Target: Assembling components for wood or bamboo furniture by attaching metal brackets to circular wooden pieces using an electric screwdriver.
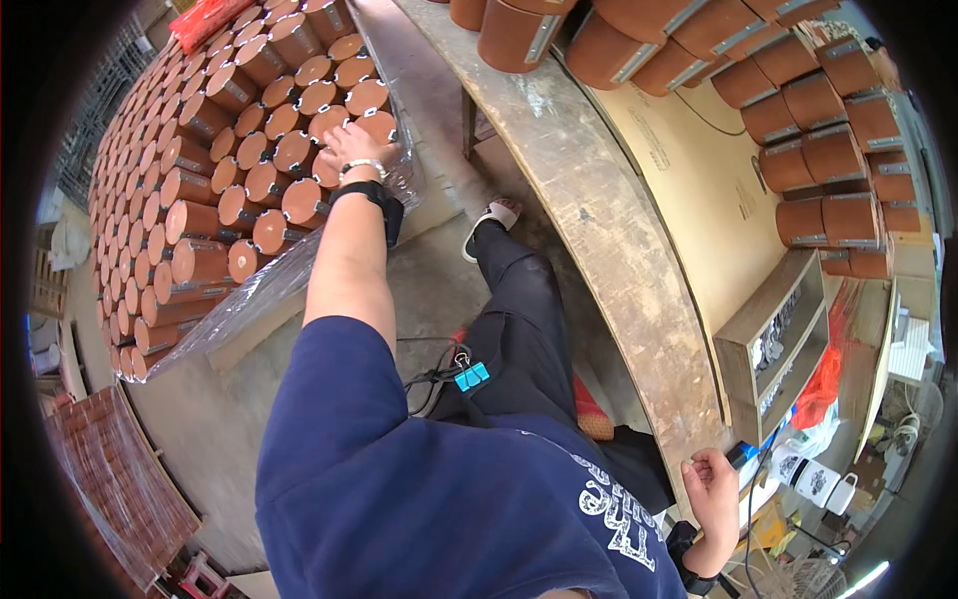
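My left hand (354, 150) reaches out to a large stack of brown cylinders (264, 185). Its fingers are spread over the upper end of a brown cylinder (377, 127) at the stack's near corner; part of that cylinder is hidden under the hand. Each cylinder has a small metal clasp or strip on its side. Down at the lower right, beside the wooden workbench (589, 210), my right hand (711, 489) is held up with its fingers curled in. Nothing shows between them. A blue and black object (741, 454) is just beyond its fingers.
More brown cylinders (828, 160) are piled across the bench. An open wooden box (768, 344) with small metal parts stands at its right side. Clear plastic wrap (249, 299) edges the stack. At lower left lies a wrapped brown pile (115, 479); a red bag (205, 20) tops the stack.
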The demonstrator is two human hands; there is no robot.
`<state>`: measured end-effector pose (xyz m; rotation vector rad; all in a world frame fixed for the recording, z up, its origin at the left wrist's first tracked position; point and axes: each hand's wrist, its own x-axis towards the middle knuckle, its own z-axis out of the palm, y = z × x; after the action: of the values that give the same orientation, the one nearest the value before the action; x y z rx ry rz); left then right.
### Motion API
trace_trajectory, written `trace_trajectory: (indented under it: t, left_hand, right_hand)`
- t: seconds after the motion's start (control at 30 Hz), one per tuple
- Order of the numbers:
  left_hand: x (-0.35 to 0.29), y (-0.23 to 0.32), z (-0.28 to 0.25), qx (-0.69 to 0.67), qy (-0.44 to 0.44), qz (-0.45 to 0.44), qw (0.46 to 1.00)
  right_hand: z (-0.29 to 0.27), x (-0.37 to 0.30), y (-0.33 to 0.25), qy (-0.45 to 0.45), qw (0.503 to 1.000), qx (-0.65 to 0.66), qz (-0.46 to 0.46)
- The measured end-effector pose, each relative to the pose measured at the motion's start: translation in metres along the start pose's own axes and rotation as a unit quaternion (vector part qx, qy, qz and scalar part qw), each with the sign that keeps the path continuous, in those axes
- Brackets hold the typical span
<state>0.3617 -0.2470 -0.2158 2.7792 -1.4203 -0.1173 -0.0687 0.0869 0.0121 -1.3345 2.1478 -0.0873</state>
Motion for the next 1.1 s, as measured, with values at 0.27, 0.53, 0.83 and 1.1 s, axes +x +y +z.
trace_trajectory:
  t: [0.27, 0.53, 0.83, 1.1]
  left_hand:
    - [-0.008, -0.007, 0.032, -0.088, 0.126, 0.036, 0.987]
    - [-0.022, -0.009, 0.043, -0.150, 0.218, 0.044, 0.963]
    - [0.008, -0.022, 0.009, -0.182, 0.142, 0.040, 0.972]
    - [0.007, -0.018, -0.017, -0.186, 0.061, 0.039, 0.980]
  right_hand:
    - [0.002, -0.004, 0.015, 0.003, 1.000, 0.008, 0.024]
    - [0.004, 0.000, 0.008, -0.008, 1.000, -0.013, 0.019]
    - [0.002, -0.003, 0.010, -0.018, 0.999, -0.007, 0.045]
    - [-0.002, -0.007, 0.013, -0.011, 0.999, 0.009, 0.030]
